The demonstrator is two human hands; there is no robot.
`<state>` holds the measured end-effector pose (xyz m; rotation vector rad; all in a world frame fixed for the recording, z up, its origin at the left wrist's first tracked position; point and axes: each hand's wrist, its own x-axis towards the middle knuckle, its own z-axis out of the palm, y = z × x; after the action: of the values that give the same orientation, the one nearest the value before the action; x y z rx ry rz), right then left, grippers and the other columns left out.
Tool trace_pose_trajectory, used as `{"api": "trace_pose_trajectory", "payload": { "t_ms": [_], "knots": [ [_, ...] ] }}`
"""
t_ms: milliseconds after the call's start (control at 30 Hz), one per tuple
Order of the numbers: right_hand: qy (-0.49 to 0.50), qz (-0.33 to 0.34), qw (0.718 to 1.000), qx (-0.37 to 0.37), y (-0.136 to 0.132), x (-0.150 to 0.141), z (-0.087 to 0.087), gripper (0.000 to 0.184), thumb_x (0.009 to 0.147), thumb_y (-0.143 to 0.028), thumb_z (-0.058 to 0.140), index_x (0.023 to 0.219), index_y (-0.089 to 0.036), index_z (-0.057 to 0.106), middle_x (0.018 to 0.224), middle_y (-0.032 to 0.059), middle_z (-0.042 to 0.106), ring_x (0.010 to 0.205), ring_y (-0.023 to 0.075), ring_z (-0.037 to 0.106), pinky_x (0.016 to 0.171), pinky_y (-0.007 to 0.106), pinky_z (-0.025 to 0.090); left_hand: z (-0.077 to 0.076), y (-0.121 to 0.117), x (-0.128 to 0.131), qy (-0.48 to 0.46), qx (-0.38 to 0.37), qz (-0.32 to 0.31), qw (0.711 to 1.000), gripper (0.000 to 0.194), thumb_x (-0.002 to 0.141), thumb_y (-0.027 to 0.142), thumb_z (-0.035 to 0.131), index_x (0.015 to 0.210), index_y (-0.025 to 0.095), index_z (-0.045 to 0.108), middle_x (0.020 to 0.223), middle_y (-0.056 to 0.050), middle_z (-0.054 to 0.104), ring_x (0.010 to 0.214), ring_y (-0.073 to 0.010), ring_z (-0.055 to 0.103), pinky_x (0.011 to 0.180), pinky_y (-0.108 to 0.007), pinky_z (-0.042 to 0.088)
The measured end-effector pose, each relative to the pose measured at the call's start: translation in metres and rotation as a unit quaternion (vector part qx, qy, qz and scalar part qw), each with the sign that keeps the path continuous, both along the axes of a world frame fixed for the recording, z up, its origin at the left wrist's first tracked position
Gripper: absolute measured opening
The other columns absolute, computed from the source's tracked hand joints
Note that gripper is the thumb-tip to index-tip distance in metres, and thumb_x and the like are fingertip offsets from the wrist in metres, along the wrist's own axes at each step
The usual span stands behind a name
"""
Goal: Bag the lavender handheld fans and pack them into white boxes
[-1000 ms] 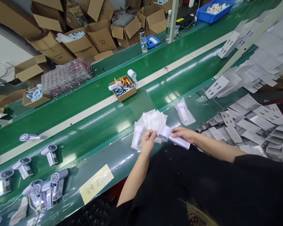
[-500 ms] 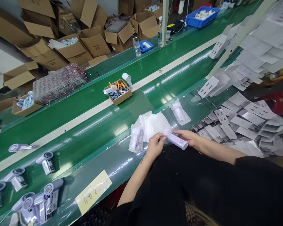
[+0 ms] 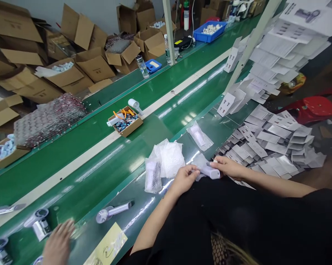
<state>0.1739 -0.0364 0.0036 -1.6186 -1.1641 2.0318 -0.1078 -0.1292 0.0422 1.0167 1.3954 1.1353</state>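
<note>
A lilac handheld fan [image 3: 211,172] lies between my hands, its handle end toward me and its far part against a translucent plastic bag [image 3: 200,161]. My left hand [image 3: 185,179] pinches at the bag's edge beside the fan. My right hand [image 3: 229,167] is closed on the fan's right side, thumb and fingers bent over it; a small white bit shows at its fingertips. Just left of my hands are a stack of bubble-wrap bags [image 3: 173,160] and a bagged lilac fan [image 3: 153,176]. Another bagged fan [image 3: 200,136] lies beyond.
Another person's hand [image 3: 59,241] reaches over the belt at lower left, near several lilac fans [image 3: 41,224]. One fan [image 3: 113,212] lies by a yellow paper note [image 3: 107,246]. A small parts box [image 3: 129,127] stands on the belt. White cartons [image 3: 276,140] are piled at right.
The view has swung to the right. The fan has turned and a translucent bag now shows against it. A fan now lies near the yellow note, and another person's hand has appeared at lower left.
</note>
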Motion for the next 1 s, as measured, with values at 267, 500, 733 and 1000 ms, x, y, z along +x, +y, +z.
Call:
{"api": "trace_pose_trajectory", "payload": {
  "t_ms": [267,500,733,1000],
  "knots": [
    [0.119,0.001,0.99,0.075,0.038,0.008,0.021,0.039,0.069,-0.036,0.075,0.093,-0.019,0.051,0.06,-0.0057,0.057,0.049,0.0089,0.056,0.046,0.021,0.051,-0.027,0.088,0.092,0.063,0.025,-0.12,0.991,0.021,0.082,0.034,0.056,0.088,0.016,0.066,0.072,-0.002,0.06,0.066,-0.0129,0.054,0.063,-0.025,0.044],
    [0.231,-0.026,0.972,-0.045,0.072,-0.015,0.008,0.035,0.063,-0.036,0.08,0.078,-0.012,0.06,0.064,-0.0005,0.061,0.058,0.01,0.061,0.058,0.023,0.055,-0.029,0.1,0.085,0.281,0.157,-0.2,0.925,0.073,0.07,0.042,0.071,0.134,0.023,0.039,0.137,-0.015,0.038,0.127,-0.0316,0.036,0.098,-0.045,0.038],
    [0.194,0.142,0.965,0.102,0.128,0.012,0.016,0.029,0.07,-0.035,0.073,0.089,-0.016,0.064,0.075,0.0004,0.062,0.073,0.014,0.06,0.071,0.028,0.051,-0.061,0.152,0.093,0.371,0.202,-0.151,0.894,0.036,0.081,0.018,0.05,0.116,0.021,0.059,0.096,-0.009,0.064,0.094,-0.0244,0.054,0.088,-0.041,0.044],
    [-0.401,-0.183,0.826,0.352,0.299,0.146,-0.058,0.044,0.065,-0.029,0.076,0.105,-0.015,0.064,0.127,0.0154,0.034,0.125,0.037,0.028,0.103,0.047,0.027,-0.05,0.192,0.072,0.044,-0.046,0.067,0.996,0.034,0.073,0.046,0.067,0.086,0.015,0.067,0.082,-0.005,0.067,0.077,-0.0199,0.063,0.072,-0.032,0.05]
  ]
}}
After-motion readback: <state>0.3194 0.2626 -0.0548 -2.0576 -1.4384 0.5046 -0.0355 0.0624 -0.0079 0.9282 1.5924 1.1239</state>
